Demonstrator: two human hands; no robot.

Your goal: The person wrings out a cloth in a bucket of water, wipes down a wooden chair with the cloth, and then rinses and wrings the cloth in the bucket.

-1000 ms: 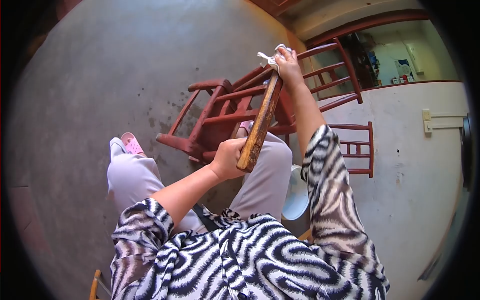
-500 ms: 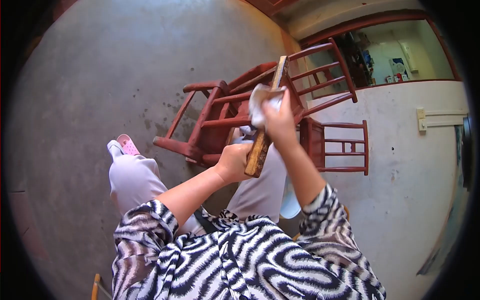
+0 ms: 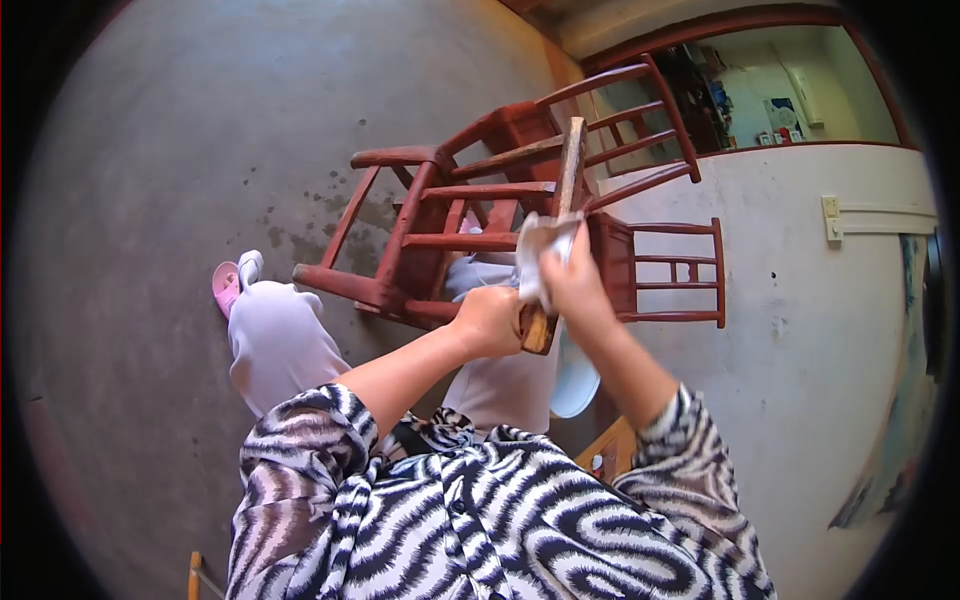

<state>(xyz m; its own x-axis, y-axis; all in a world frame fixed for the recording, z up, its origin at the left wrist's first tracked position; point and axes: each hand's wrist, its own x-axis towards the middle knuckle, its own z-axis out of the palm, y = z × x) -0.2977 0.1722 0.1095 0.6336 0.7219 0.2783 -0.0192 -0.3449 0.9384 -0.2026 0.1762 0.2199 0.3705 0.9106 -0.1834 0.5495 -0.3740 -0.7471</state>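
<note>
My left hand [image 3: 490, 322] is closed around the lower part of a worn brown wooden bar [image 3: 571, 170], whose yellowish end [image 3: 538, 332] sticks out toward me. My right hand [image 3: 575, 283] presses a whitish cloth [image 3: 540, 250] against the bar, just above the left hand. The cloth wraps partly over the bar and hides its middle. Beyond the hands, a red wooden chair [image 3: 408, 228] is tipped over, its legs pointing left and its slatted back to the right. The bar crosses in front of this chair.
Another red chair [image 3: 680, 290] stands by the white wall [image 3: 780, 400]. A pale blue basin [image 3: 577, 385] sits beside my right leg, near a yellow wooden piece [image 3: 612, 448]. Wet spots [image 3: 300, 245] mark the grey floor [image 3: 190, 160]. A pink shoe [image 3: 226, 285] shows at left.
My right hand and the cloth have slid down the bar toward my left hand. The bar stands more upright in view, and the whole view has shifted slightly.
</note>
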